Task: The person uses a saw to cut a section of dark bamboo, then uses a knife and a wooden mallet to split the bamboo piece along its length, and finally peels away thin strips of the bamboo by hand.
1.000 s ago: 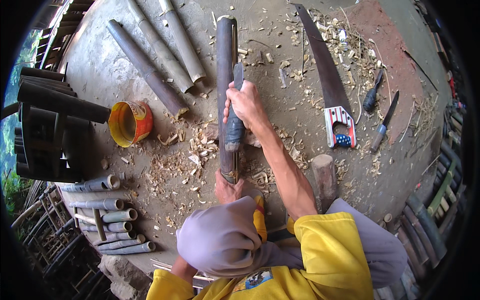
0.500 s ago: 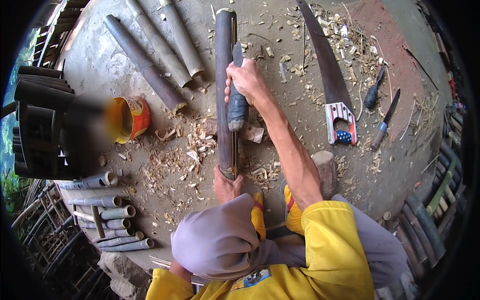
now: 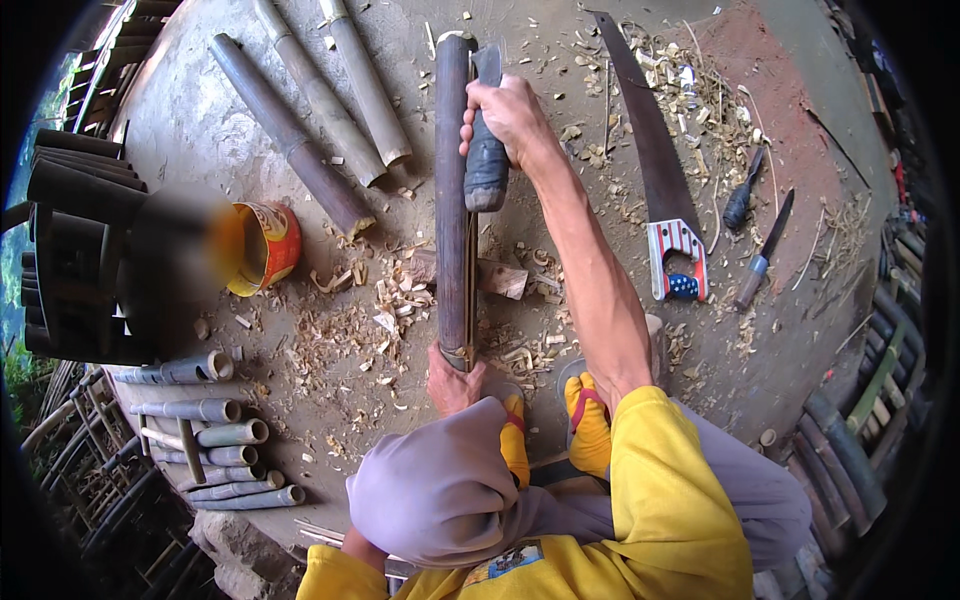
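Observation:
A dark bamboo pole (image 3: 453, 250) lies lengthwise in front of me, its middle across a short wood block (image 3: 502, 281). Split edges or slivers show along its right side. At the near end, my left hand (image 3: 456, 383) is closed around the pole, just beyond my knee. My right hand (image 3: 512, 118) grips a short-bladed knife (image 3: 486, 172) with a thick, dark, wrapped handle. Its blade points away from me, close along the pole's right side near the far end. Whether the edge touches the bamboo I cannot tell.
More bamboo poles (image 3: 290, 135) lie at the far left. A red and yellow tin (image 3: 278, 245) and stacked bamboo tubes (image 3: 232, 434) are on the left. To the right lie a handsaw (image 3: 650, 130), a dark-handled tool (image 3: 740, 195) and another knife (image 3: 766, 250). Shavings (image 3: 385, 310) litter the floor.
My right hand has moved the knife away from me along the pole and slightly to the right. My left hand stays on the near end.

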A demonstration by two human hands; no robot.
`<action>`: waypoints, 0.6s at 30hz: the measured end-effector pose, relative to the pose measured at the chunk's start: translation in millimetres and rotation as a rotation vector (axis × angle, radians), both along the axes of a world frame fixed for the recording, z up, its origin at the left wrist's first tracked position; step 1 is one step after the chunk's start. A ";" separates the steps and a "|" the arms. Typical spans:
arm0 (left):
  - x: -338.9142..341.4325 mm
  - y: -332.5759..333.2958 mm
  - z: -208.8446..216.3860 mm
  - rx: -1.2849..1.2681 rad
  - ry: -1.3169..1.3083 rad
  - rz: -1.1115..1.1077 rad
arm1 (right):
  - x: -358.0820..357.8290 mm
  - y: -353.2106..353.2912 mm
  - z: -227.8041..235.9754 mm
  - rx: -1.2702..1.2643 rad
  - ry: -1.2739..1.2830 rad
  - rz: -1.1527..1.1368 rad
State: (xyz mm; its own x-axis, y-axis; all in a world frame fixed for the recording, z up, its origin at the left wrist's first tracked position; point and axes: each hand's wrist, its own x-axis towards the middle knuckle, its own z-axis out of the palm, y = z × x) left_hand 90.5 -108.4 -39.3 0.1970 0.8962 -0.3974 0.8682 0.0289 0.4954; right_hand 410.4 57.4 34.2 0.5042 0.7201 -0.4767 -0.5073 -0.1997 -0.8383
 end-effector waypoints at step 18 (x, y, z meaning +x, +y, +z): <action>-12.5 31.6 0.9 -0.271 -0.361 0.007 | -207.1 -236.3 -18.6 -0.169 -0.552 0.492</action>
State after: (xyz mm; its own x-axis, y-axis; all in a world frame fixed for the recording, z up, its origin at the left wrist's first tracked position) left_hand 78.0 -76.8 -38.4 0.3607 0.7708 -0.5251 0.6404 0.2046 0.7403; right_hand 203.3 -178.9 15.6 0.3416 0.8631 -0.3720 0.1579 -0.4429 -0.8825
